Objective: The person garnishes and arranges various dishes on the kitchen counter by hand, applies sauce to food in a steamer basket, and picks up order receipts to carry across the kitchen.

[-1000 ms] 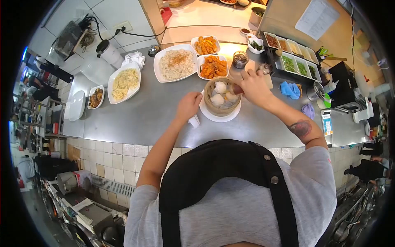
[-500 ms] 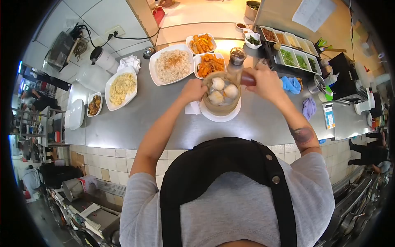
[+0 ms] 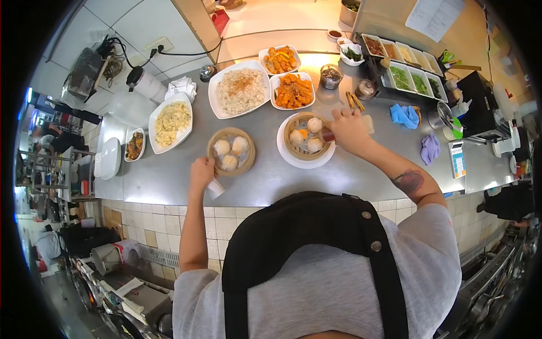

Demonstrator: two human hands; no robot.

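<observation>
My left hand (image 3: pixel 201 172) grips the left edge of a bamboo steamer (image 3: pixel 252 161) holding three dumplings. A white paper slip (image 3: pixel 215 188) lies just below that hand. To the right, a second bamboo steamer (image 3: pixel 289 148), also with dumplings, rests on a round white plate (image 3: pixel 285 158). My right hand (image 3: pixel 351 131) is closed around a small bottle (image 3: pixel 328 136) with dark red-brown contents, tipped sideways at this steamer's right rim. Whether anything pours from it is too small to see.
Behind the steamers stand rice (image 3: pixel 241 93), two bowls of orange fried pieces (image 3: pixel 293 91) and a dark glass jar (image 3: pixel 331 77). Yellow fried rice (image 3: pixel 173 121) is at left. Topping trays (image 3: pixel 404 77), a blue cloth (image 3: pixel 404 115) and a purple cloth (image 3: pixel 430 148) are at right.
My left hand has moved left and toward me with one steamer, so two steamers now show apart. The right hand has come nearer me, bringing the bottle over the plated steamer's edge.
</observation>
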